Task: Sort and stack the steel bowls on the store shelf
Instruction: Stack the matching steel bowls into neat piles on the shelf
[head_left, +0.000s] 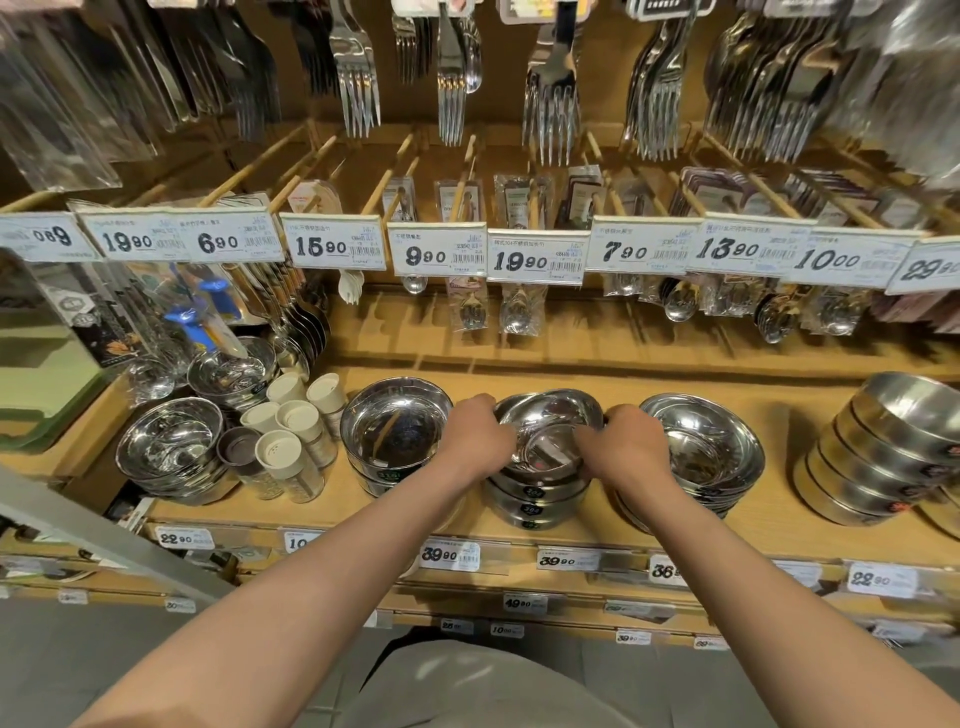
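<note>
The wooden shelf (779, 525) runs across the middle of the frame, its front lip lined with price tags (449, 556). Bare shelf shows between the bowl stacks and in a wider strip toward the right, between the right-of-centre stack and the far-right stack. Overhead room is bounded by a rail of price labels (439, 254) with packaged spoons (470, 306) hanging below it, and forks (356, 78) hanging along the top of the frame.

Steel bowls stand in separate stacks along the shelf. The far-right stack (883, 457) is the largest and leans. The right-of-centre stack (711, 447) and the left-of-centre stack (397, 431) flank the centre stack (540, 499), whose lower bowls carry dark round labels. The top bowl (550, 431) of the centre stack sits tilted, polished and reflective, with a smaller shape showing inside it. Two further stacks (171, 447) sit at the left of the frame, beside a cluster of white-capped shakers (296, 431).

The left hand (480, 436) grips the left rim of the top bowl, fingers curled over the edge. The right hand (621, 441) grips the right rim in the same way, fingers curled round it. Both forearms reach up from the bottom of the frame, close to the neighbouring stacks on either side.
</note>
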